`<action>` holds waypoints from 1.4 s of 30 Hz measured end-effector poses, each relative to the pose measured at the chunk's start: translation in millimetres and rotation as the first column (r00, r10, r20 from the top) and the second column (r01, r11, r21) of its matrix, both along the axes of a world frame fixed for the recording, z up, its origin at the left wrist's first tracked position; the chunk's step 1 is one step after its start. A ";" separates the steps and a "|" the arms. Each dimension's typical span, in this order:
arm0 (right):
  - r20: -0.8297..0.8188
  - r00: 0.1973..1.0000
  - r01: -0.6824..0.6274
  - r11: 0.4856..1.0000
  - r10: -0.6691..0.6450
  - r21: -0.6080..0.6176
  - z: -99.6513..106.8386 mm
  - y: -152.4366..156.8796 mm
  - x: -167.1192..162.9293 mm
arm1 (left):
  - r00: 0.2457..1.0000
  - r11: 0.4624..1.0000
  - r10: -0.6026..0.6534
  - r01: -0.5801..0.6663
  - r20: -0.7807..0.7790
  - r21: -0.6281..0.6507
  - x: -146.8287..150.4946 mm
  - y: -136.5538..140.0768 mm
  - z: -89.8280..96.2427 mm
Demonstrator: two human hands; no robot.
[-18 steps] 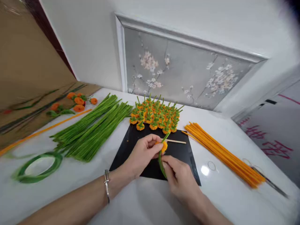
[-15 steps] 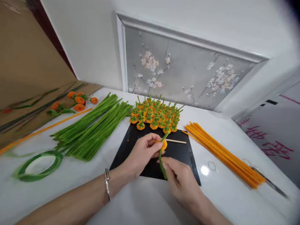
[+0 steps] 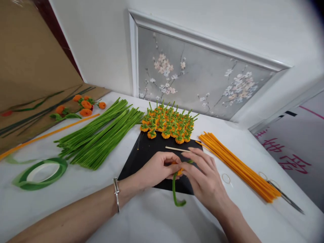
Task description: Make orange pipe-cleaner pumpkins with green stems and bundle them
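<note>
My left hand [image 3: 160, 168] is closed in a pinch around a small orange pipe-cleaner flower [image 3: 180, 171], mostly hidden by the fingers. A green pipe cleaner [image 3: 174, 190] runs from the flower and hangs down, its lower end curled to the right. On the flower's right side, my right hand [image 3: 206, 179] pinches the other green end with thumb and index finger, the remaining fingers stretched out above. Both hands are over a black mat [image 3: 136, 165]. Beyond them lies a thin wooden stick [image 3: 176, 149], its right end reaching the right fingertips.
Several orange flowers [image 3: 165, 133] with green stems stand behind the mat. Green pipe cleaners [image 3: 101, 141] and green tape [image 3: 57, 172] lie left. Orange pipe cleaners [image 3: 240, 167], a rubber band [image 3: 226, 178] and pointed metal blades [image 3: 291, 199] lie right. Finished-looking orange blooms [image 3: 86, 108] rest far left.
My right hand has moved from the hanging lower part of the green pipe cleaner up to the flower's right side. The freed lower end now curls. The left hand still holds the flower.
</note>
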State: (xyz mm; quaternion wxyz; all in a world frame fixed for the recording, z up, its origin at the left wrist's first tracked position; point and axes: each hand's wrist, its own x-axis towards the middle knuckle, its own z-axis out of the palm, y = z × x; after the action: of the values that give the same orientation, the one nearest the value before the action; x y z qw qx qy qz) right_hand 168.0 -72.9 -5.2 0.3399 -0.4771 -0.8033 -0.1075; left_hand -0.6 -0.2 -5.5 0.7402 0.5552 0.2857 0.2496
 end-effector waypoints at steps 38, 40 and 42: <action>-0.440 0.889 0.170 0.984 -0.128 0.057 -18.5 3.7 -13.1 | 0.942 0.921 0.210 -0.101 0.262 -0.376 2.4 -20.0 15.3; -0.476 0.873 0.152 0.987 -0.108 0.054 -18.6 2.3 -12.2 | 0.967 0.899 0.118 -0.008 0.225 -0.437 -2.2 -13.8 16.1; -0.470 0.878 0.143 0.987 -0.095 0.067 -18.9 1.3 -11.4 | 0.974 0.889 0.036 0.071 0.225 -0.453 -5.6 -9.3 14.1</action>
State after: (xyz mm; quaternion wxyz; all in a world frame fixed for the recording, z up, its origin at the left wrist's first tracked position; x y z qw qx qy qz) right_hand 156.5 -71.6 -24.1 0.5386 -0.5198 -0.6612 -0.0506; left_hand -6.2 -9.4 8.6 0.8800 0.3354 0.2450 0.2302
